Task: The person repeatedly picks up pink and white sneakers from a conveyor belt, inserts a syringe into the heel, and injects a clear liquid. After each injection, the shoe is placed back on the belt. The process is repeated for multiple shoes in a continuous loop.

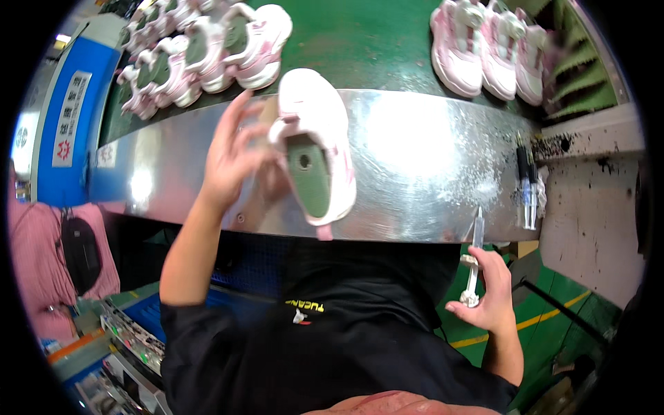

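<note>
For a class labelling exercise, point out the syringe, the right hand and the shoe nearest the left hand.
Syringe (478, 235), head view: on its clear barrel.
Right hand (494, 301), head view: on its middle.
Shoe (313, 176), head view: on its green insole.

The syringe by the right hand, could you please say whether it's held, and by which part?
The right hand holds the syringe by its rear, plunger end.

Black short-sleeved shirt (332, 360), bare forearms (190, 249)
Yellow lettering (305, 304) crosses the shirt, a small white figure (299, 317) with a touch of red just beside it. Loose sleeves (188, 339) end around the elbows; left hand (234, 162) and right hand (492, 294) are bare.
</note>
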A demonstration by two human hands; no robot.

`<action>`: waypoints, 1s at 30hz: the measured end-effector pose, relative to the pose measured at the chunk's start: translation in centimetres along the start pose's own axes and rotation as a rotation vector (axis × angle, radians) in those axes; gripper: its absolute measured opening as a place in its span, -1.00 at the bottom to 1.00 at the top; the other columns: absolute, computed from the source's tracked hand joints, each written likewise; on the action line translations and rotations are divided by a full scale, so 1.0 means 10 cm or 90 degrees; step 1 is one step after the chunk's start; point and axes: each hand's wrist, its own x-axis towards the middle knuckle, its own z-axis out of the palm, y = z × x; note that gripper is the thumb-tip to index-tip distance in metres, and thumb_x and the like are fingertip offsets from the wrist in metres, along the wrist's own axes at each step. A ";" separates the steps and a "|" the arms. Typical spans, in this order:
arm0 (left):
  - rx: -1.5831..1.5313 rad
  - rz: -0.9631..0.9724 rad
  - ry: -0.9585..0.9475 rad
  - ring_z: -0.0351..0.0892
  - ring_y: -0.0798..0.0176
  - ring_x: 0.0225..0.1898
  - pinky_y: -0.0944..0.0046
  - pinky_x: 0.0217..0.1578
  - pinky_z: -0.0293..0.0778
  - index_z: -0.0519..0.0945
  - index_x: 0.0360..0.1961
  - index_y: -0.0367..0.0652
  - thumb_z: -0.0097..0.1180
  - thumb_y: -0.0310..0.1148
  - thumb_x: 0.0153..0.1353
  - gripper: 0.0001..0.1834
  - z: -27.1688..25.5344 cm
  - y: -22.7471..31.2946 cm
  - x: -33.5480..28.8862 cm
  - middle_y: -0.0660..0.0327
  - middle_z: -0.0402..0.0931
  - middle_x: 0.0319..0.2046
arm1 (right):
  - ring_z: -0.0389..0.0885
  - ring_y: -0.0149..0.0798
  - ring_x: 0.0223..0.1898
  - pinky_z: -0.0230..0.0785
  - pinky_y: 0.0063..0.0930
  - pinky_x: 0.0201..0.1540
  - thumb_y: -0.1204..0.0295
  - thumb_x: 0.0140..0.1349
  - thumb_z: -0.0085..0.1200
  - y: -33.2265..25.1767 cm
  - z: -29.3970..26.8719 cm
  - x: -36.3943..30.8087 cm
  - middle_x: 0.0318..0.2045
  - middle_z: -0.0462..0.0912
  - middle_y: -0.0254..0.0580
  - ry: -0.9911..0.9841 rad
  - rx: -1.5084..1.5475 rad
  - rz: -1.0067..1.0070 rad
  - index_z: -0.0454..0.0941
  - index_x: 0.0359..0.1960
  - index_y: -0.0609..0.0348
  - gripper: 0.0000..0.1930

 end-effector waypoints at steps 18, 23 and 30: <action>-0.528 0.016 -0.149 0.50 0.27 0.00 0.22 0.03 0.44 0.34 0.17 -0.12 0.33 -0.60 -0.07 -0.28 0.42 -0.01 0.33 0.20 0.49 -0.04 | 0.37 -0.23 -0.37 0.13 -0.40 -0.32 -0.43 -0.34 0.26 -0.68 0.09 0.90 -0.37 0.53 -0.07 0.044 0.782 -0.177 0.26 0.06 0.00 0.01; -0.493 0.081 -0.210 0.48 0.29 0.02 0.20 0.04 0.44 0.32 0.20 -0.05 0.36 -0.62 -0.08 -0.22 0.37 -0.09 0.27 0.23 0.50 -0.04 | 0.32 -0.19 -0.38 0.11 -0.35 -0.31 -0.41 -0.11 0.13 -0.99 0.14 1.24 -0.40 0.57 -0.03 -0.060 0.902 -0.250 0.30 0.02 -0.04 -0.15; -0.493 0.161 -0.257 0.49 0.34 0.00 0.24 0.02 0.44 0.32 0.20 -0.08 0.39 -0.63 -0.11 -0.20 0.43 -0.16 0.24 0.26 0.51 -0.07 | 0.31 -0.13 -0.32 0.13 -0.24 -0.17 -0.41 -0.04 0.08 -1.19 0.25 1.47 -0.37 0.58 -0.02 -0.118 0.927 -0.287 0.31 -0.02 0.01 -0.19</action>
